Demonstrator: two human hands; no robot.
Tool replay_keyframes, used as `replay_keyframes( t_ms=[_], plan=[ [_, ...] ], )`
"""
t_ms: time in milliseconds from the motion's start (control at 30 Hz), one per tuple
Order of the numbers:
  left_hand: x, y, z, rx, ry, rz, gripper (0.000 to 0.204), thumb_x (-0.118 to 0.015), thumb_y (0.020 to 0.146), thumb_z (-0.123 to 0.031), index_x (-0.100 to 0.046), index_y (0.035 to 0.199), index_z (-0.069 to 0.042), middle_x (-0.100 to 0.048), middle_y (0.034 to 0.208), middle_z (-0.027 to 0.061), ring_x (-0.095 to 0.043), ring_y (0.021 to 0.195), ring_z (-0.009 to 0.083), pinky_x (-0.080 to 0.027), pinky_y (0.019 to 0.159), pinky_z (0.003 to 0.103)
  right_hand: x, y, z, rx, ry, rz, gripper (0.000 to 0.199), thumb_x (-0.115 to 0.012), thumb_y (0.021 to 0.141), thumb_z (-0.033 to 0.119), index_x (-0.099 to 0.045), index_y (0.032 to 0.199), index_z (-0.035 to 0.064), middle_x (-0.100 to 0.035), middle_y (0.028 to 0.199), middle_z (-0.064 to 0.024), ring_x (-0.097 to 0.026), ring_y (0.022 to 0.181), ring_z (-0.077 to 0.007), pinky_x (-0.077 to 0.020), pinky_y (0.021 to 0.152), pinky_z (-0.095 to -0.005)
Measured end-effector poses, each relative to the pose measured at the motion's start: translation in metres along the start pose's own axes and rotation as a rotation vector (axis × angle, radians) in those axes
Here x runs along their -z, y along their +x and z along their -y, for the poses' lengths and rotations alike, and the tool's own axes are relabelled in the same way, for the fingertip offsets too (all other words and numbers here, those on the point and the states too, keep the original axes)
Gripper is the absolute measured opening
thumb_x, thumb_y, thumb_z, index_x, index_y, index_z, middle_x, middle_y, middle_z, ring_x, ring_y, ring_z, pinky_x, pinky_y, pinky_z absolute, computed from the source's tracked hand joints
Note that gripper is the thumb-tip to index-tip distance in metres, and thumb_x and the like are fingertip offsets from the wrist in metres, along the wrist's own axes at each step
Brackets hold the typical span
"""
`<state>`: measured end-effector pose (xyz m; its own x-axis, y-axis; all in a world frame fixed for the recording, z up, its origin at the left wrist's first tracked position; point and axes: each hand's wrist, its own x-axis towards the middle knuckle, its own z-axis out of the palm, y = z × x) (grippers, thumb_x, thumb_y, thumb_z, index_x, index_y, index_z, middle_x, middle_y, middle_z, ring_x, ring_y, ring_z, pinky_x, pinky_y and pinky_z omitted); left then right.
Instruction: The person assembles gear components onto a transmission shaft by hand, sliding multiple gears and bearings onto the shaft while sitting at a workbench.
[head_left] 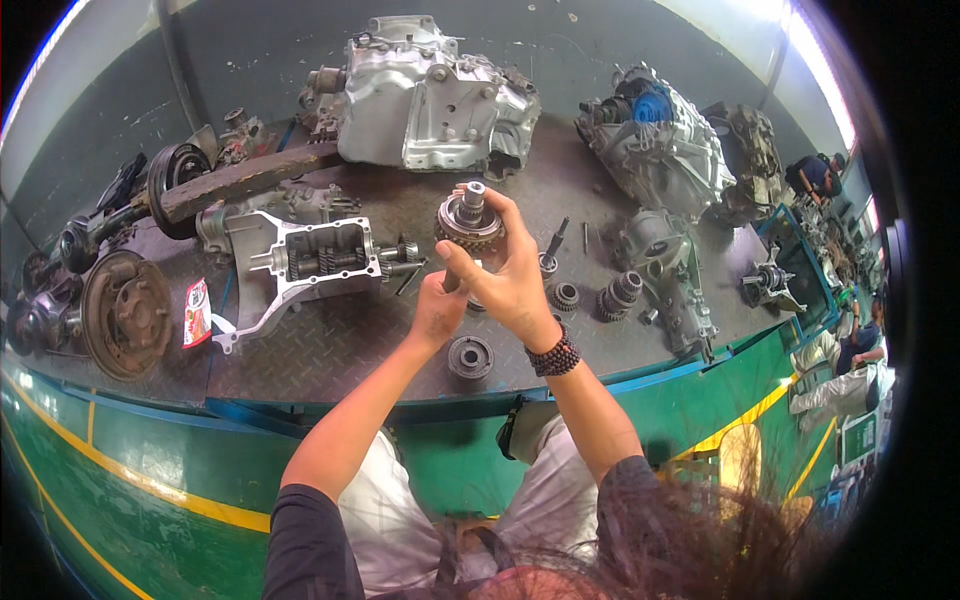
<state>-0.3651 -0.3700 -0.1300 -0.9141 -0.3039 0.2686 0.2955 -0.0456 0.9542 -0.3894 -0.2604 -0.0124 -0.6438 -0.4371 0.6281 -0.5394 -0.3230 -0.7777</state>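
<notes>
Fingers (480, 205) of your right hand (515, 280) clamp the gear shaft (470, 222) upright (clear of the counter (330, 340)); your left hand (437, 310) grips its lower end, steadying it

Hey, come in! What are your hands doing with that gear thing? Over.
Right hand grips gear shaft upright. Left hand holds its lower end. Loose gears lie beside on bench, nothing blocking.
</notes>
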Motion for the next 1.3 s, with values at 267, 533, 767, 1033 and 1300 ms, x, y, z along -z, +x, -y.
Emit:
replay_keyframes(
  t_ms=[267, 533, 767, 1033, 1300],
  plan=[
    [0.000, 0.000, 0.002, -0.146, 0.047, -0.032, 0.034, -0.063, 0.098, -0.028, -0.062, 0.081, 0.001, -0.055, 0.075, -0.0052, -0.045, 0.074, 0.0054, -0.039, 0.063, 0.026, -0.001, -0.003, 0.012, -0.003, -0.049, 0.080, 0.062, -0.078, 0.084, 0.006, -0.045, 0.136, -0.0006, -0.062, 0.120, -0.0087, -0.062, 0.107, -0.0132, -0.0516, 0.095, -0.0302],
    [0.000, 0.000, -0.005, -0.055, -0.059, 0.005, 0.030, -0.063, 0.098, -0.027, -0.063, 0.084, 0.000, -0.056, 0.078, -0.0057, -0.046, 0.075, 0.0052, -0.039, 0.064, 0.026, -0.002, -0.006, 0.014, 0.000, -0.075, 0.060, 0.061, -0.079, 0.084, 0.009, -0.046, 0.135, -0.0008, -0.062, 0.120, -0.0096, -0.062, 0.107, -0.0131, -0.0506, 0.095, -0.0311],
    [0.000, 0.004, -0.005, -0.031, -0.049, 0.032, 0.033, -0.063, 0.098, -0.030, -0.063, 0.086, 0.000, -0.057, 0.081, -0.0051, -0.047, 0.078, 0.0054, -0.039, 0.066, 0.026, -0.004, -0.007, 0.006, 0.016, -0.012, 0.036, 0.069, -0.081, 0.083, 0.014, -0.043, 0.140, 0.0035, -0.062, 0.119, -0.0109, -0.063, 0.106, -0.0157, -0.0530, 0.090, -0.0316],
    [0.007, 0.003, -0.012, 0.161, 0.076, 0.039, 0.034, -0.061, 0.098, -0.033, -0.064, 0.094, 0.001, -0.058, 0.081, -0.0042, -0.048, 0.078, 0.0057, -0.041, 0.068, 0.025, 0.010, -0.002, 0.000, -0.015, 0.089, 0.178, 0.088, -0.076, 0.088, 0.014, -0.021, 0.156, 0.0096, -0.050, 0.139, -0.0119, -0.058, 0.118, -0.0184, -0.0493, 0.099, -0.0354],
    [0.009, 0.001, -0.017, 0.104, 0.065, 0.018, 0.045, -0.061, 0.097, -0.042, -0.056, 0.065, -0.012, -0.044, 0.059, -0.0098, -0.038, 0.055, 0.0039, -0.028, 0.050, 0.025, 0.056, 0.001, -0.021, -0.100, 0.063, 0.254, 0.078, -0.071, 0.091, 0.022, -0.027, 0.155, 0.0121, -0.045, 0.147, -0.0117, -0.057, 0.117, -0.0235, -0.0512, 0.095, -0.0381]
  ],
)
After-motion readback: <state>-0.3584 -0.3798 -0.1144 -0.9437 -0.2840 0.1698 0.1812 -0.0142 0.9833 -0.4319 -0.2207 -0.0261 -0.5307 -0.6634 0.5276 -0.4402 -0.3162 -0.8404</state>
